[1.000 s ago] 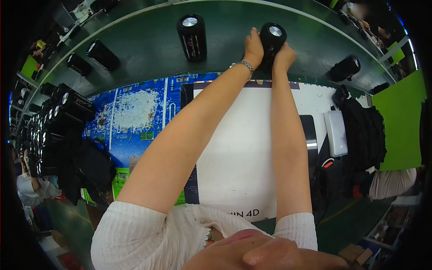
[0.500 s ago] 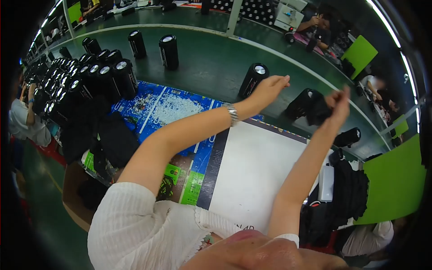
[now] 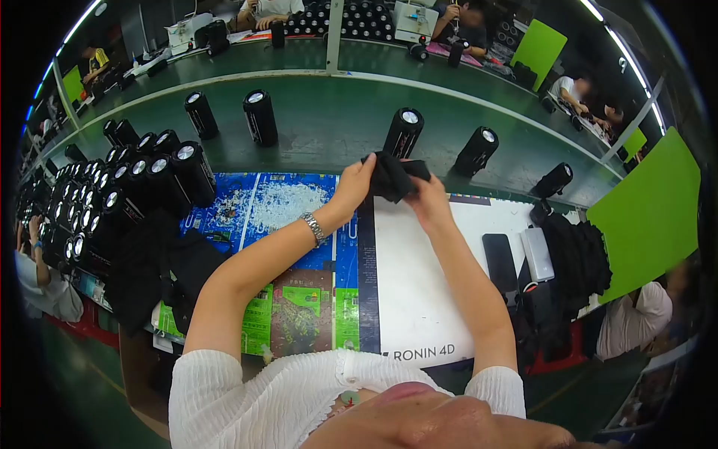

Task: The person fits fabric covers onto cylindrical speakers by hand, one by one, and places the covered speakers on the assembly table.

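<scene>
A folded piece of black cloth (image 3: 395,178) is held up between my two hands, above the far edge of a white board (image 3: 419,299) printed "RONIN 4D". My left hand (image 3: 351,191), with a metal watch (image 3: 314,229) at the wrist, pinches the cloth's left side. My right hand (image 3: 431,202) grips its right side. Just behind the cloth stands a black cylindrical speaker (image 3: 404,132) with a silver top, its lower part partly hidden. Another speaker (image 3: 477,152) leans slightly to the right of my hands.
Many black speakers (image 3: 161,179) crowd the left side; black cloth (image 3: 161,273) lies in front. White bits (image 3: 288,206) cover a blue printed sheet. At right are a dark phone-like slab (image 3: 496,258), a white box (image 3: 535,253), black fabric (image 3: 580,254) and a green panel (image 3: 651,217).
My right hand has brought the black cloth leftward from the right-hand speaker. My left hand, empty before near the middle speaker, has closed on the cloth. The view has shifted too.
</scene>
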Available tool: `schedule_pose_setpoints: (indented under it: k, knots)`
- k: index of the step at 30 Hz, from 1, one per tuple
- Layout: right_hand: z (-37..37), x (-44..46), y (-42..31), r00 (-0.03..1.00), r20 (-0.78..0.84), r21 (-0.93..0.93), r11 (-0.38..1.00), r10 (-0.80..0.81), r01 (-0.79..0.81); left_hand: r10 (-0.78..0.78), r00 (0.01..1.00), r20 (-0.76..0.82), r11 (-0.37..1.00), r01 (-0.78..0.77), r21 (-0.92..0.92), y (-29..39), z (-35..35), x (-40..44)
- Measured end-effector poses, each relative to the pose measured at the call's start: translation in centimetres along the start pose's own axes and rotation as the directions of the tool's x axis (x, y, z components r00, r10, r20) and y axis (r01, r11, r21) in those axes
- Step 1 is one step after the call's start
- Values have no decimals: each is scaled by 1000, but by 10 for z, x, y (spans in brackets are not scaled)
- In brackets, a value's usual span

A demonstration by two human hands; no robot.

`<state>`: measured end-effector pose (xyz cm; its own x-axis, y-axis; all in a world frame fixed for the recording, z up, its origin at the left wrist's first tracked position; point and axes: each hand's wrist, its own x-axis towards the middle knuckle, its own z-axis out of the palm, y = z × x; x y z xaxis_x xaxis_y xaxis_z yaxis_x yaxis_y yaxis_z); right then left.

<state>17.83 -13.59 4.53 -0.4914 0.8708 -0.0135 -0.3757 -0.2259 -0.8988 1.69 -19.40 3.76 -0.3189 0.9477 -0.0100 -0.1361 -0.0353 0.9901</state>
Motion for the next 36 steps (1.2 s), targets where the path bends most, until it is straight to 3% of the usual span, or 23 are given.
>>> schedule_pose_setpoints:
  k: [1, 4, 5, 7, 8, 9, 11, 12, 14, 17, 21, 23, 25, 29, 34, 35, 36]
  knots:
    - [-7, 3, -2, 997, -58, 49, 997, -53, 55, 39, 999, -19, 998, -38, 48, 1, -2, 3]
    - [-23, 9, -12, 987, -153, 202, 975, -59, 90, 137, 986, 96, 988, -129, -85, 5, -4, -2]
    - [-26, 10, -12, 979, -176, 178, 975, -103, 134, 190, 975, 114, 977, -176, -120, 8, -4, -4]
    - [-29, 7, -15, 957, -221, 125, 968, -189, 220, 210, 972, 109, 978, -209, -15, 22, -4, -10]
    - [-36, 8, -13, 959, -121, 101, 958, -254, 267, 242, 966, 91, 969, -245, 28, 29, -2, -11]
    - [-31, 6, -16, 950, -150, 1, 960, -275, 278, 275, 959, 73, 957, -280, 73, 31, 0, -11]
    - [-4, -3, -27, 927, -202, -192, 941, -316, 278, 454, 879, 145, 858, -475, 194, 32, 3, -15]
    - [3, -4, -24, 915, -186, -173, 929, -357, 327, 527, 824, 206, 781, -566, 265, 39, 8, -24]
    - [21, -17, -30, 933, -189, -207, 941, -306, 267, 634, 712, 302, 617, -701, 359, 49, 21, -38]
    - [24, -19, -27, 961, -184, -183, 968, -207, 173, 524, 747, 409, 599, -665, 446, 37, 17, -35]
    - [23, -19, -37, 988, -154, -57, 998, -22, 13, 463, 835, 297, 798, -538, 270, 34, 15, -23]
    - [18, -13, -39, 994, -111, 15, 1000, 11, -10, 372, 869, 327, 890, -433, 139, 39, 15, -20]
    - [14, -5, -47, 999, -39, 106, 994, -10, 14, 355, 870, 343, 930, -367, -32, 47, 21, -22]
    - [10, -4, -71, 1000, 13, 162, 987, 1, -3, 118, 931, 345, 992, -99, -73, 72, 25, -19]
    - [-20, 18, -74, 969, -229, 100, 987, -97, 123, -144, 902, 406, 966, 217, -139, 88, 31, -17]
    - [-44, 27, -72, 980, -135, 129, 978, -148, 166, -204, 890, 408, 947, 286, -149, 92, 35, -20]
    - [-57, 23, -76, 980, -155, 102, 984, -127, 144, -227, 876, 426, 936, 317, -152, 96, 34, -22]
